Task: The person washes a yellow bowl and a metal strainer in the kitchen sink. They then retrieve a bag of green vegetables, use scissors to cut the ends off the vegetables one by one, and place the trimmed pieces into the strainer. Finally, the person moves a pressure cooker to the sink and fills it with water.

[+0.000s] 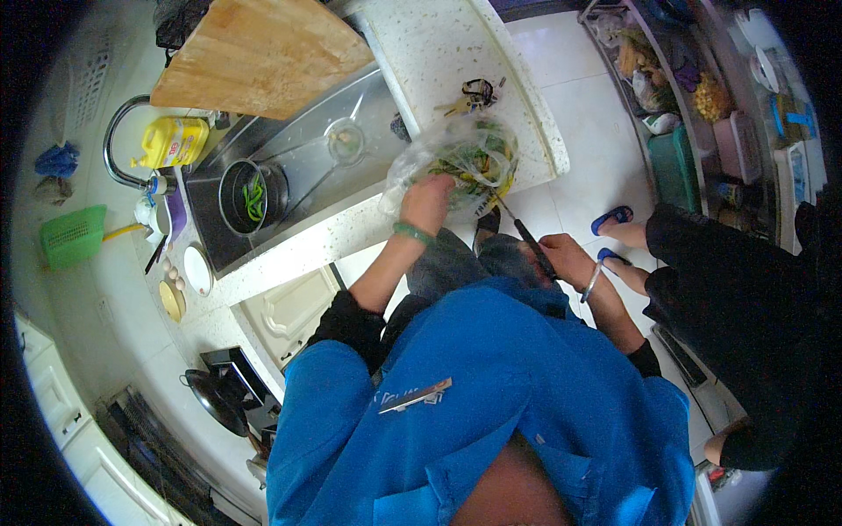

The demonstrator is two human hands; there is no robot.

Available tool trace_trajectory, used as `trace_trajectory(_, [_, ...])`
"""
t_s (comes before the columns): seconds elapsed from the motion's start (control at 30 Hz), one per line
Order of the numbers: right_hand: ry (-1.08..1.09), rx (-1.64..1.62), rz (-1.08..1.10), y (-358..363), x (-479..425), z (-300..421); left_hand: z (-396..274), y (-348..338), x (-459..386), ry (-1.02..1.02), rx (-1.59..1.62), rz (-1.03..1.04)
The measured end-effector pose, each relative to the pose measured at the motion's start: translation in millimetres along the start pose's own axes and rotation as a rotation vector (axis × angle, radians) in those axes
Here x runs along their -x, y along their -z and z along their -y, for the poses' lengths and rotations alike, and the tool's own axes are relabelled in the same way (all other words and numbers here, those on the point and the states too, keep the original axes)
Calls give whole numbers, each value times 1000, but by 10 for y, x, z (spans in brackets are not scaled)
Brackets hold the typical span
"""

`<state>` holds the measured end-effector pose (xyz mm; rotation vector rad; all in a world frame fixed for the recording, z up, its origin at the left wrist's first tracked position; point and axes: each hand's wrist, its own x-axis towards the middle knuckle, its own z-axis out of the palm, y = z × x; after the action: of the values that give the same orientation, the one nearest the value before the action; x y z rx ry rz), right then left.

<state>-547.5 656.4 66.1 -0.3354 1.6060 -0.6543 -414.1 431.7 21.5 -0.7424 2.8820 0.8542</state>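
Observation:
A clear plastic bag (pixel 411 154) with green and yellowish vegetables (pixel 470 161) inside lies at the counter's front corner. My left hand (pixel 427 202), with a green bangle at its wrist, is closed at the near side of this bag; its fingertips are hidden. My right hand (pixel 567 260) grips a black-handled tool, apparently a knife (pixel 534 246). Its thin metal end points up to the bag's lower edge. Inside the sink (pixel 296 141), a dark round pot (pixel 276 191) contains green peppers (pixel 254 199).
A wooden cutting board (pixel 263 56) covers the sink's far part. Keys (pixel 464 102) lie beyond the bag on the counter (pixel 454 46). Left of the sink are a faucet (pixel 115 141), a yellow jug (pixel 174 141) and eggs (pixel 172 273). Another person's legs (pixel 717 276) stand at right, by shelves (pixel 664 98).

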Motion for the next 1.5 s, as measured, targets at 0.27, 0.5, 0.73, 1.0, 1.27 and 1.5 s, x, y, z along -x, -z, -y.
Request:
trace_trajectory(0.27, [7,6,-5,28,72,66,-259,-113,-202,57,-336,210])
trace_trajectory(0.5, [62,-166,55,-32,110,84,-28,418,-35,-118,264,-159])
trace_trajectory(0.73, [169,-304,268,-231,104,130,230,368,445,637,1460,-404])
trace_trajectory(1.0, [189,-331,320,-395,3,290,208,234,675,815,1869,-462])
trace_trajectory(1.27, [280,-194,260,-567,-175,200,125,183,764,706,1960,-496])
trace_trajectory(1.5, [344,243,83,-616,-58,350,109,161,752,621,1864,-499])
